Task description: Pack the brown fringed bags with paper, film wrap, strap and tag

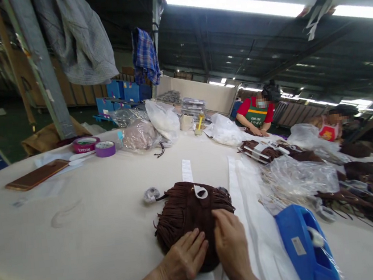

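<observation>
A brown fringed bag (198,219) lies on a pale worktable (93,240), a white strip (186,169) showing from under its far and near edges. A person's left hand (186,254) rests on the bag's near face, palm down, fingers extended and slightly parted, grasping nothing. The right hand (231,238) bends its fingers against the bag's right side; whether they pinch the material cannot be told. A white wrapping (201,192) sits on the bag's far part, and a small wrapped piece (151,195) lies just off its far left side. White sheeting (254,222) runs just right of the bag, with a blue tape dispenser (299,244) farther right. Well beyond the bag to the left are a phone (37,175), a pink tape roll (86,144) and a purple tape roll (105,149). Well beyond it to the right, a co-worker in a green apron (256,116) bends over brown material.
</observation>
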`<state>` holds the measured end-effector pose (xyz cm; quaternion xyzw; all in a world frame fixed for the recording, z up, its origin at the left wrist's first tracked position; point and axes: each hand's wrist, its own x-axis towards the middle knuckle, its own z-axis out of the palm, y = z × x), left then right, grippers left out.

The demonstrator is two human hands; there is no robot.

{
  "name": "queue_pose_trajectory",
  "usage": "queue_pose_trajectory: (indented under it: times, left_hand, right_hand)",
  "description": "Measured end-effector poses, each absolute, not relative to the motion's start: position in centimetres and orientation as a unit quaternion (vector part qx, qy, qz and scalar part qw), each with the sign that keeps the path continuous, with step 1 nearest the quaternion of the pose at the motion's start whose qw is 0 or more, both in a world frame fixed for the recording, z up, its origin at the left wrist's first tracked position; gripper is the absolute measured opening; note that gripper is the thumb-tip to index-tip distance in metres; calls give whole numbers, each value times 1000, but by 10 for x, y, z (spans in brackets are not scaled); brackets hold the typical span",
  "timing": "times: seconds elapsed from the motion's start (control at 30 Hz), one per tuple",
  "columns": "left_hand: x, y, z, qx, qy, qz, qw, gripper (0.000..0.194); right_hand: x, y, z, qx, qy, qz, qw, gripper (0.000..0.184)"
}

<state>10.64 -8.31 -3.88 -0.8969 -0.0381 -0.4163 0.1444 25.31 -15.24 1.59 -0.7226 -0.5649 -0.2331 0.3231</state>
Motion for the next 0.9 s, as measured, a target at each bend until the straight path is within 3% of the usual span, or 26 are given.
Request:
queue_pose_trajectory:
  times: [0.13,0.3,0.57,0.77,0.9]
  left_hand:
    - [108,-84,-38,-899,-40,-419,118,29]
    - [109,-81,-45,-900,-44,-401,165,31]
    - [106,-82,-36,-887,-36,-431,165,34]
    - [105,-83,-32,-899,-43,-406,156,36]
    - [102,-84,-31,-915,-49,-372,148,37]
  right_hand:
    - [216,-120,13,-750,-594,-200,212,30]
    - [250,-102,11,-806,-476,-246,251,38]
    - [298,-134,27,-774,-434,-301,348,28]
    - [265,-96,37,-739,-563,-228,291,29]
    - [273,-69,30,-759,-560,-187,274,18]
